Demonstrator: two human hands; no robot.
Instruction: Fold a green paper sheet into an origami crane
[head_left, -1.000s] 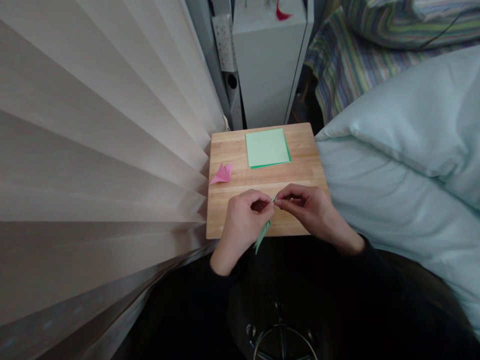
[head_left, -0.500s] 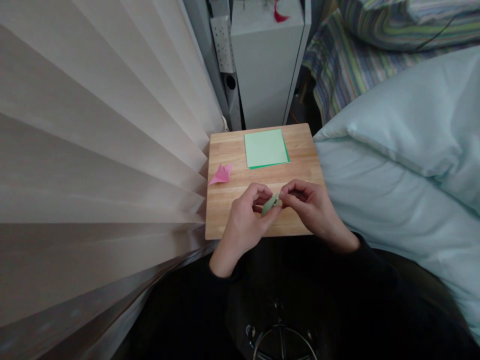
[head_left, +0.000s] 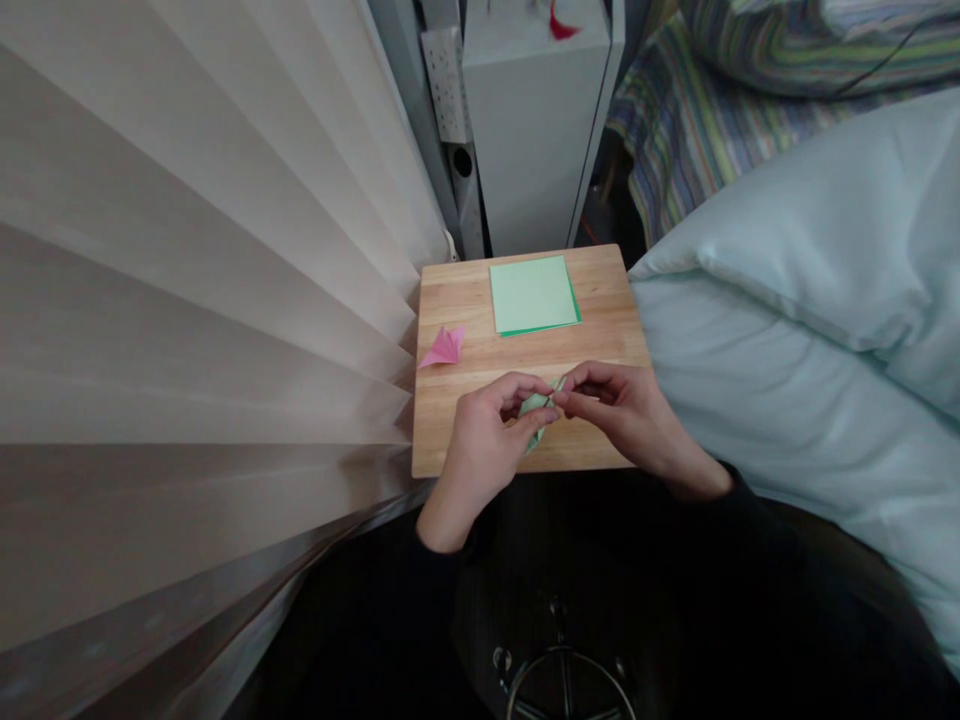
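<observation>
A small folded piece of light green origami paper (head_left: 533,404) is held between my two hands, above the near part of a wooden tabletop (head_left: 465,300). My left hand (head_left: 491,430) is closed on its left side, thumb and fingers pinching it. At its upper right, my right hand (head_left: 619,405) pinches an end between thumb and forefinger. Fingers cover much of the paper, so its full shape is hidden. A pink folded paper figure (head_left: 445,346) lies at the tabletop's left edge. Farther back lies a stack of square green paper sheets (head_left: 534,294), pale green on top.
A pleated pale curtain (head_left: 225,300) hangs close along the left. On the right, a bed with a light blue duvet (head_left: 787,330) meets the tabletop's edge. Behind stands a white cabinet (head_left: 532,150). The metal ring of a stool or chair (head_left: 566,655) shows below.
The green folded paper has turned in my hands, and more of it shows below my left thumb. My left fingers have shifted closer to the right fingertips.
</observation>
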